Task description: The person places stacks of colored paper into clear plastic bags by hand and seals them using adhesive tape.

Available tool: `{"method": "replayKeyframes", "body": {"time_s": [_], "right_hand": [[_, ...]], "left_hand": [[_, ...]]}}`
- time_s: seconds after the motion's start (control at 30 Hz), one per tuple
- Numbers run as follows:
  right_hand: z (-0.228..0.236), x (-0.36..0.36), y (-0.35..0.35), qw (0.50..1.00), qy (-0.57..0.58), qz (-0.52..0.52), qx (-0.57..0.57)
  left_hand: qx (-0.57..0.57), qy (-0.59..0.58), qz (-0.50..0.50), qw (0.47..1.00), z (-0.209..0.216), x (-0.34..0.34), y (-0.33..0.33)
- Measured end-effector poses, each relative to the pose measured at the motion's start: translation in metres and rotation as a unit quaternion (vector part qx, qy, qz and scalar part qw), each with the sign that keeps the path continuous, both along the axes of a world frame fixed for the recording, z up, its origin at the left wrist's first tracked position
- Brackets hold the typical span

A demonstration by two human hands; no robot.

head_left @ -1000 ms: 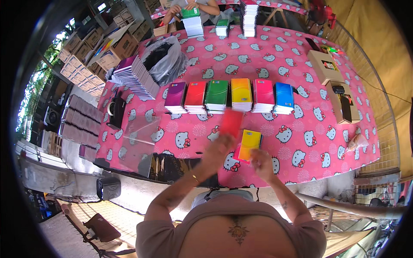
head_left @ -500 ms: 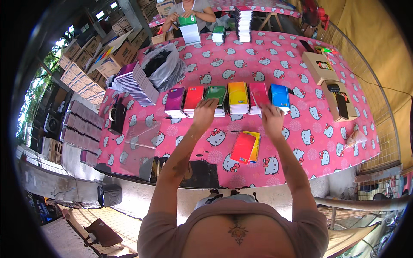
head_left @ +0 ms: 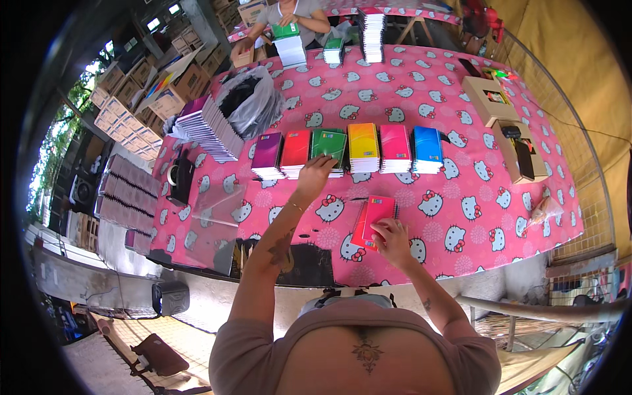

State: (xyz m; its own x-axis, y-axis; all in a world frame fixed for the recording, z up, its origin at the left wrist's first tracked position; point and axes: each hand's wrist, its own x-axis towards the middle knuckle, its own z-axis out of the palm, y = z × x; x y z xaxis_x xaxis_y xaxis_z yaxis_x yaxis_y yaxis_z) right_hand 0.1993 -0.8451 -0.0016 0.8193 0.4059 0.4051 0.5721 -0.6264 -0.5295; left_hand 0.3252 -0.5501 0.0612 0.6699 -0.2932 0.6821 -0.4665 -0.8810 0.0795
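Note:
My left hand (head_left: 317,171) has its fingers closed at the near edge of the top green notebook (head_left: 329,141) on its stack. In my right hand (head_left: 392,239) is a pink notebook (head_left: 379,209), lying partly over a red notebook (head_left: 360,236) close to me. A row of notebook stacks runs across the table: purple (head_left: 266,147), red (head_left: 297,146), the green one, yellow (head_left: 363,139), pink (head_left: 394,141) and blue (head_left: 427,143). The yellow notebook beneath the near red one is hidden now.
Tall notebook stacks (head_left: 209,135) and a plastic bag (head_left: 263,105) stand at left, near a tape dispenser (head_left: 179,181) and clear plastic sheets (head_left: 214,220). Cardboard trays (head_left: 484,99) lie at right. Across the table a person (head_left: 309,20) handles another stack (head_left: 291,54).
My right hand has come from the pink stack toward me, bringing a pink notebook onto the red and yellow ones. The left stays at the green stack. The person opposite reaches sideways with one hand.

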Motion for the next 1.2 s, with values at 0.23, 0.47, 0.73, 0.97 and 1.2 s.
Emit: {"method": "replayKeyframes", "body": {"time_s": [0.23, 0.47, 0.73, 0.97, 1.2], "right_hand": [[-0.007, -0.011, -0.019, 0.981, 0.080, -0.123, 0.129], [0.014, 0.022, -0.005, 0.935, 0.146, -0.151, 0.285], [0.021, 0.044, -0.005, 0.948, 0.072, -0.158, 0.267], [0.042, 0.096, 0.097, 0.994, -0.052, -0.021, 0.092], [0.038, 0.172, 0.162, 0.988, -0.137, -0.003, -0.076]], "left_hand": [[-0.048, 0.096, -0.007, 0.994, 0.110, -0.053, -0.068], [0.167, 0.416, -0.170, 0.878, 0.020, -0.036, -0.107], [-0.120, 0.356, 0.065, 0.925, -0.004, -0.014, -0.042], [0.033, 0.140, 0.107, 0.984, -0.021, 0.002, 0.070], [-0.144, 0.180, 0.126, 0.965, 0.062, -0.017, 0.056]]}}
